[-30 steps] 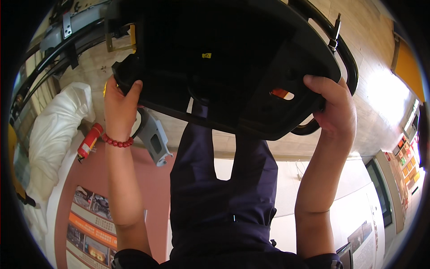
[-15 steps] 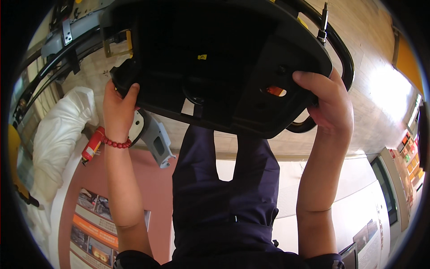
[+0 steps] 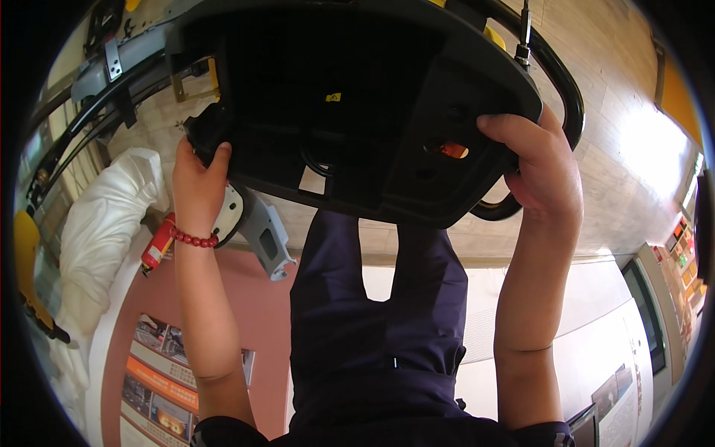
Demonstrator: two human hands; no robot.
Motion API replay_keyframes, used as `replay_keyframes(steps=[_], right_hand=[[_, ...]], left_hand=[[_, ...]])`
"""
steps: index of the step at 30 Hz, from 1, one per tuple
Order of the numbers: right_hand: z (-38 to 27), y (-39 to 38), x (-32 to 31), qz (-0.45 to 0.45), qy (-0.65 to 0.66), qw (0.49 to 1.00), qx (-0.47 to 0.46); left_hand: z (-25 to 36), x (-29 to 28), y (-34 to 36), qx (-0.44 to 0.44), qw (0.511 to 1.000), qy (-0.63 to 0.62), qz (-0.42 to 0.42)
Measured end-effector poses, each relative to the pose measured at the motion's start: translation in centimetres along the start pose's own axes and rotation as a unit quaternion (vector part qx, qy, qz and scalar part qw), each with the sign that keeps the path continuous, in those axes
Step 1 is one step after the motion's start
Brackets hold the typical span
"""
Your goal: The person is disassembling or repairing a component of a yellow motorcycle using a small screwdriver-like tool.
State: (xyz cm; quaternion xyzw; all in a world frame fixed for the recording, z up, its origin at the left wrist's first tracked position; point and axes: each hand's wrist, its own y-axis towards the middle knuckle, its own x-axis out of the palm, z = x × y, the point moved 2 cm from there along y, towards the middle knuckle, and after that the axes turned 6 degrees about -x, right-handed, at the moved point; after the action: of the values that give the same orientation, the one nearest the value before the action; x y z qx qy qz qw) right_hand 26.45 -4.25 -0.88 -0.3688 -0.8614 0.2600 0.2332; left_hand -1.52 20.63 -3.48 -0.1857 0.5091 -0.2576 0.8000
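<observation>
A large black moulded plastic panel, hollow on the side facing me, spans the space in front of my body. My left hand grips its left near corner, thumb on top, with a red bead bracelet at the wrist. My right hand holds the right edge, thumb pressed on the face near an oval hole that shows orange behind it. The fingers of both hands are partly hidden by the panel. A small yellow label sits inside the hollow. Behind the right side curves a thick black tube, beside a metal rod.
At the left lie a white-wrapped bundle, a red fire extinguisher and a grey bracket-like part. Black and grey frame parts stand at the upper left. A wooden-looking floor extends to the right.
The panel has shifted slightly left and tilted a little, with my right hand moving left along with it. My left hand stays nearly in place; both grips hold.
</observation>
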Motion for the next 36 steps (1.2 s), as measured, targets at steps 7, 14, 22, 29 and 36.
replay_keyframes(steps=[7, 14, 22, 29, 36], right_hand=[[0.0, 0.3, -0.3, 0.042, -0.074, 0.996, -0.009], [0.6, 1.3, 0.5, 0.178, -0.251, 0.948, -0.077], [0.9, 1.4, 1.7, 0.277, -0.381, 0.876, -0.102], [1.4, 1.6, 1.8, 0.318, -0.412, 0.838, -0.164], [1.5, 2.0, 1.4, 0.335, -0.438, 0.821, -0.15]], left_hand=[[0.1, 0.1, 0.0, -0.013, 1.0, 0.009, 0.008], [0.6, 0.9, 0.3, -0.015, 1.0, 0.009, -0.009], [0.6, 1.8, 1.1, -0.006, 0.998, 0.056, 0.008], [0.0, 1.8, 1.6, 0.029, 0.991, 0.128, 0.04], [0.2, 2.4, 1.8, 0.018, 0.998, 0.043, 0.036]])
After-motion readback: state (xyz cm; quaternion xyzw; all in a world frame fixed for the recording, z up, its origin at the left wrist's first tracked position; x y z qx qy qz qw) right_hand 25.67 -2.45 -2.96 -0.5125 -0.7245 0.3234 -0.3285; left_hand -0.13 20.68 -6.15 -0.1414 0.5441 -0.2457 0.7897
